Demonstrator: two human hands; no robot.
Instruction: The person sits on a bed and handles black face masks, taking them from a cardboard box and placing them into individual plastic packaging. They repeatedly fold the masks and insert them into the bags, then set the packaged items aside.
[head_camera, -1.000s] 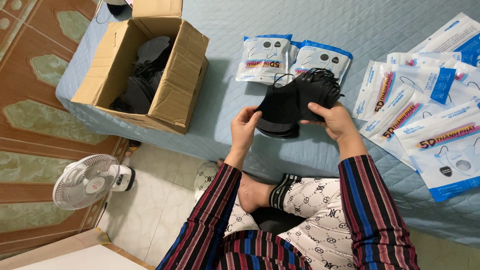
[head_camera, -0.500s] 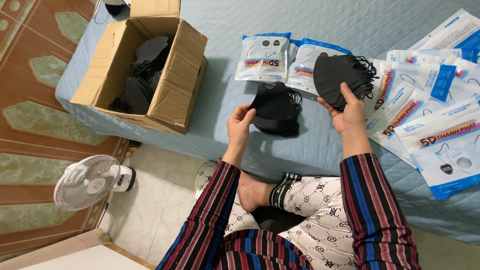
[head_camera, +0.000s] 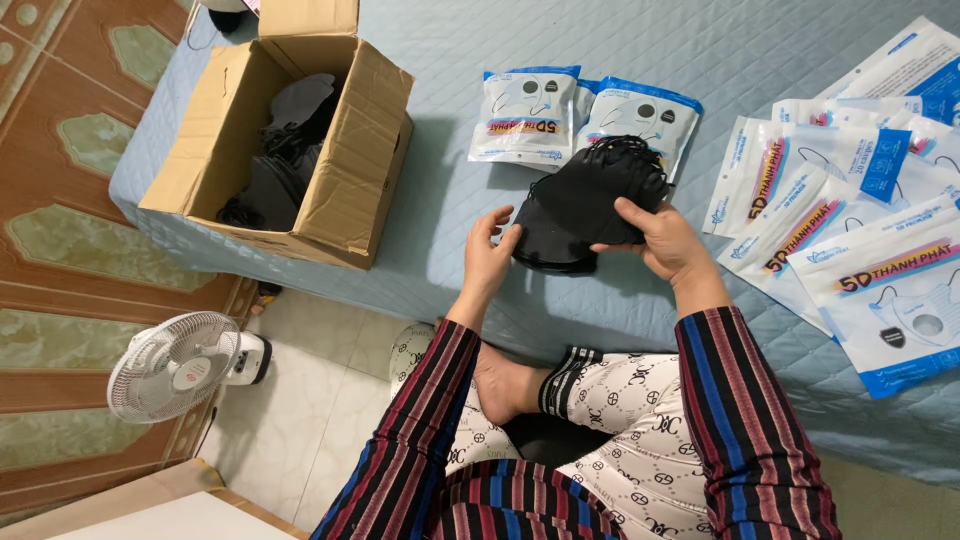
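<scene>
Quilted blue bed (head_camera: 450, 40) spreads before me; my right hand (head_camera: 668, 240) pinches a stack of black masks (head_camera: 590, 200) between closed fingers, while my left hand (head_camera: 490, 255), fingers spread, squares its edge, above the mattress.

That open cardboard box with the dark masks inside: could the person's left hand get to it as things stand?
Probably yes. The cardboard box lies on the same blue bedcover to the left hand's side, its opening uncovered and nothing between them. But the left fingers are touching the black mask stack.
</scene>
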